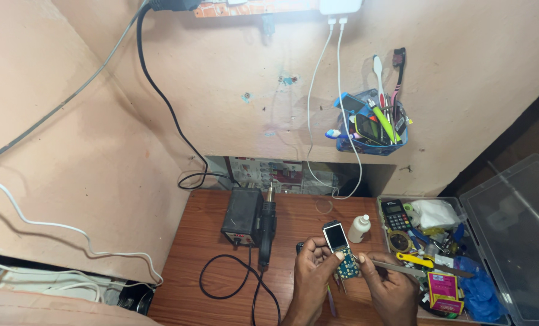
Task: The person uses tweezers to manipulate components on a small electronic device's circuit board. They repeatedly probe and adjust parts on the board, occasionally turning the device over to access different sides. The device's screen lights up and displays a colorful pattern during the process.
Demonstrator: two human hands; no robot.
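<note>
My left hand (311, 268) holds a small opened mobile phone (339, 249) upright over the wooden table (209, 271); its little screen faces up and its blue circuit board shows below. My right hand (390, 287) grips a pair of metal tweezers (396, 265), whose tip touches the lower edge of the phone's board. Both hands meet near the table's front middle.
A black hot-air station (243, 222) with its handle (267, 232) and looped cable (227, 278) stands at left. A small white bottle (359, 229) is behind the phone. An open clear plastic box (510, 235) of tools and parts sits at right. A blue wall holder (372, 130) carries brushes; white cables (336, 108) hang down.
</note>
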